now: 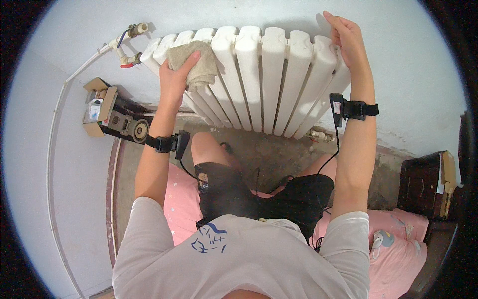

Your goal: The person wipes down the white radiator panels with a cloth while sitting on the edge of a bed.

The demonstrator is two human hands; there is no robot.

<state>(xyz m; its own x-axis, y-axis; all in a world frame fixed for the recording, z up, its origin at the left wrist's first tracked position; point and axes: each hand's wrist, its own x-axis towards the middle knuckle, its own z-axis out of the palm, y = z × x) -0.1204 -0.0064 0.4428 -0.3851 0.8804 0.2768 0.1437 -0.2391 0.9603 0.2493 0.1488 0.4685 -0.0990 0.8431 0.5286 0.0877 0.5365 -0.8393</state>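
My left hand (175, 76) grips a folded beige cloth (196, 65), the thumb lying over its face. The cloth rests against the upper left part of a white sectional radiator (249, 63). Beside the radiator's right end, my right hand (347, 41) is raised close to the wall. Its fingers are loosely bent, one reaching out towards the upper left, and no object shows in it. Whether it touches the radiator or wall is unclear. Black straps with small dark devices (182, 145) and cables circle both forearms.
Left of the radiator are a pipe valve with a red handle (127, 65) and a blue-handled one (123, 37). An opened cardboard box (108, 104) sits on a speaker (140, 130). Pink bedding (399, 258) lies under me. A dark cabinet (418, 183) stands at right.
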